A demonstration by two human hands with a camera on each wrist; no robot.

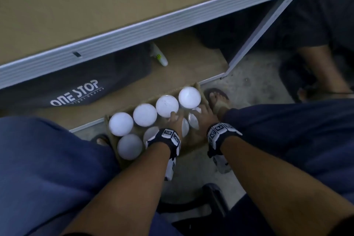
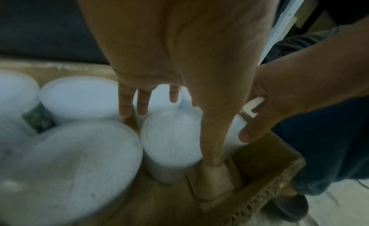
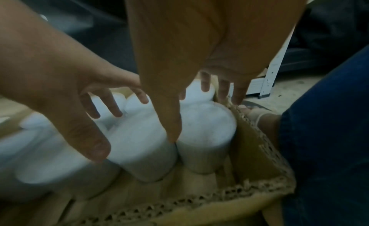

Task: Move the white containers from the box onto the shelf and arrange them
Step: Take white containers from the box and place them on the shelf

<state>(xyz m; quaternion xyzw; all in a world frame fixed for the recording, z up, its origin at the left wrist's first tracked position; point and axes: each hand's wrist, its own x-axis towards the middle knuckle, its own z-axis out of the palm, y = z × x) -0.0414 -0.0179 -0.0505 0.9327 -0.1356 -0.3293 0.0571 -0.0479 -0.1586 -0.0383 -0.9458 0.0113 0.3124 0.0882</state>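
While both hands reach into the cardboard box (image 1: pixel 193 145) with fingers spread and grasping nothing, left hand (image 1: pixel 177 121) and right hand (image 1: pixel 202 115) should each straddle one white container (image 3: pixel 205 126) squarely before closing.

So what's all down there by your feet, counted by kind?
White containers: 8 in view; the hands may hide more
Cardboard box: 1
Hands: 2, left hand and right hand
White spray bottle: 1
Dark bag: 1
Total: 13

containers (image 1: pixel 145 115) in box (image 1: pixel 193 144), box before shelf (image 1: pixel 115 32)
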